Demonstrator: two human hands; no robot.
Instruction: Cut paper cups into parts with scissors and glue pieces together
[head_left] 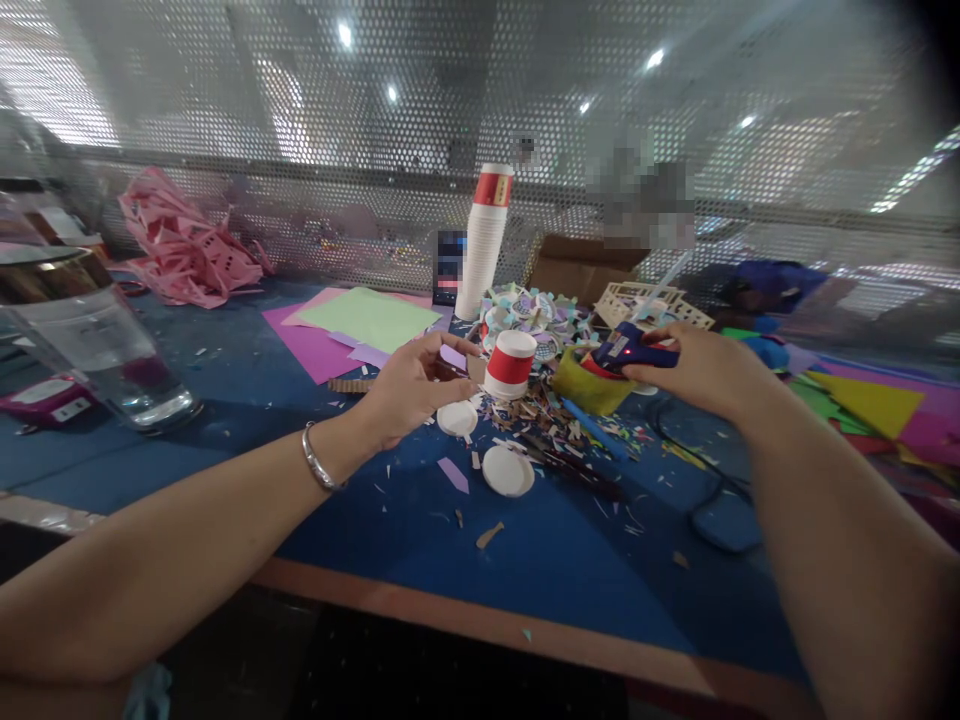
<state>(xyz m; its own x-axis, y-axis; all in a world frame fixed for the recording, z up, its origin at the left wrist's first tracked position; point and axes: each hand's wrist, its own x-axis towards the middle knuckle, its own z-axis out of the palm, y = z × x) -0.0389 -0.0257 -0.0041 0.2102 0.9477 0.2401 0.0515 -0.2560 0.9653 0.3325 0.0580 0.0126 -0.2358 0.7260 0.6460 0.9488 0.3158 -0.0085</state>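
Note:
My left hand (412,385) hovers just left of an upside-down red and white paper cup (511,365), with thumb and fingers apart. A white cup lid (457,418) lies below its fingertips, and another round white lid (508,471) is nearer the front. On the right, my right hand (694,365) grips a dark blue glue gun (628,348) showing a small red light. The gun's front part rests at a yellow bowl-like holder (592,385); its nozzle is hidden. Paper and cardboard scraps (540,425) surround the cup and holder.
A tall stack of paper cups (484,245) stands behind, beside a heap of paper cutouts (532,315). Coloured sheets (375,318) lie back left. A clear water vessel (112,340) is at left. A black cable (697,520) curls at right. Perforated metal panels (300,120) close off the back.

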